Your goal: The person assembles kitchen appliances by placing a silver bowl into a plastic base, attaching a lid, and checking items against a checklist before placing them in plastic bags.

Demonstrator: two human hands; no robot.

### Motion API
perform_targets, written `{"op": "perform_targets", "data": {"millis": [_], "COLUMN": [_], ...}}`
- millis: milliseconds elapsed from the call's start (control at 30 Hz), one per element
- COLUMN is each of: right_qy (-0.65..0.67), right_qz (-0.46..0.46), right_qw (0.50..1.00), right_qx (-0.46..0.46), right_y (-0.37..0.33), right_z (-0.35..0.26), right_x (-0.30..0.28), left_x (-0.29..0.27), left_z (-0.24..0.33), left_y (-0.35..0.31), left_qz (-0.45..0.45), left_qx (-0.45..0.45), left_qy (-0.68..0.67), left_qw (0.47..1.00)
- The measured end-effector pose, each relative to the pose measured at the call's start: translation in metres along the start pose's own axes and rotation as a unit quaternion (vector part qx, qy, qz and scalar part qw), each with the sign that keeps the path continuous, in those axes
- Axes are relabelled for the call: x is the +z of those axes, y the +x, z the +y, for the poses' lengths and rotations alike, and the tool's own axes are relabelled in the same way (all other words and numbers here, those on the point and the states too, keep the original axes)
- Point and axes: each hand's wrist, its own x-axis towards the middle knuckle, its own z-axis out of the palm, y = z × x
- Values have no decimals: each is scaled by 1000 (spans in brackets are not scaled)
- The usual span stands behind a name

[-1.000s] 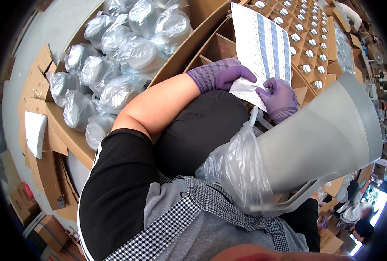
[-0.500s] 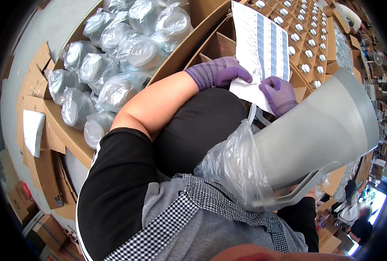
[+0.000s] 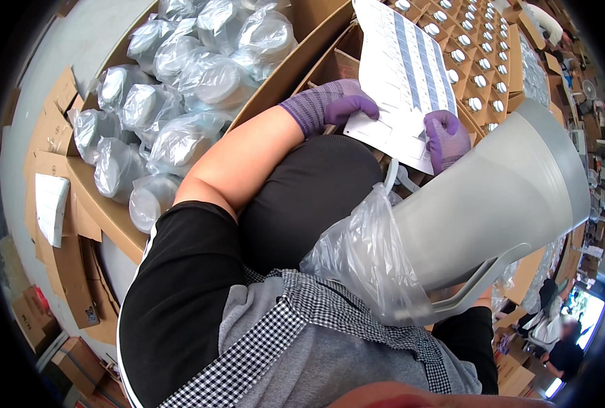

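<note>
The left hand [image 3: 350, 111] pinches the blue-banded printed sheet [image 3: 406, 68] at its lower left edge, the right hand [image 3: 446, 138] at its lower right. Most of it extends beyond both grips, over the divided carton [image 3: 338, 66].

gloves [image 3: 446, 141]: purple | sheet [image 3: 404, 68]: white, blue-banded | jug [image 3: 482, 187]: grey | apron [image 3: 248, 347]: black-white check

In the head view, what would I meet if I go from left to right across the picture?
White paper → plastic-bagged containers → purple-gloved left hand → printed sheet → purple-gloved right hand → broad end of the grey handled vessel.
</note>
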Motion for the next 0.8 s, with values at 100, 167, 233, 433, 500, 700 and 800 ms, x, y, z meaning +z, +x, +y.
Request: {"op": "perform_targets", "data": {"millis": [100,167,233,433,500,700,800], "right_qy": [219,262,325,360,377,387,297], "right_qz": [-64,-40,-20,16,19,71,129], "right_qw": [971,962,945,931,923,907,916], "right_qx": [76,60,29,-65,-81,-151,-237], "right_y": [17,34,57,74,45,-65,-119], "right_z": [5,8,7,-16,-25,-54,-88], "right_x": [-40,-68,-84,-67,-55,-62,-84], "left_x": [-15,-31,-42,-71,-66,-77,-77], "left_z": [-5,10,38,153,179,218,233], "left_y": [-7,2,35,198,239,236,217], "left_qz": [-68,-148,-1,296,173,-13,49], "left_qx": [-167,-401,-648,-97,-95,-53,-80], "left_qy": [-16,79,168,99,-333,-392,-338], "left_qw": [983,901,743,945,922,918,937]}}
